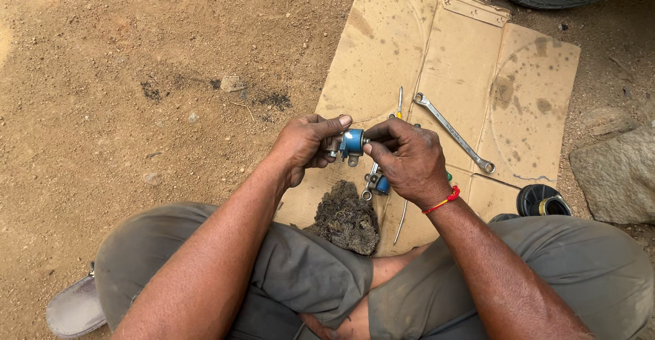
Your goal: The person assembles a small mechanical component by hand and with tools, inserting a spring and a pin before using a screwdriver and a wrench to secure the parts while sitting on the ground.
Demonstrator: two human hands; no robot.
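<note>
Both hands, left hand [307, 145] and right hand [406, 159], pinch 1 blue part [352, 143] above the cardboard [464, 60]; greasy fingers could drop it into dirt.

Left hand [305, 145] and right hand [408, 159] raised together, fingertips pinching, forearms converging.

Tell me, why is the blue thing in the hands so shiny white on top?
In the head view, sunlight bounces off the blue part held between the left hand and right hand, leaving a white glare spot; the same view is bright and sharp across the cardboard, with only soft shadows under the arms, and the wrench gleams a little too.
</note>
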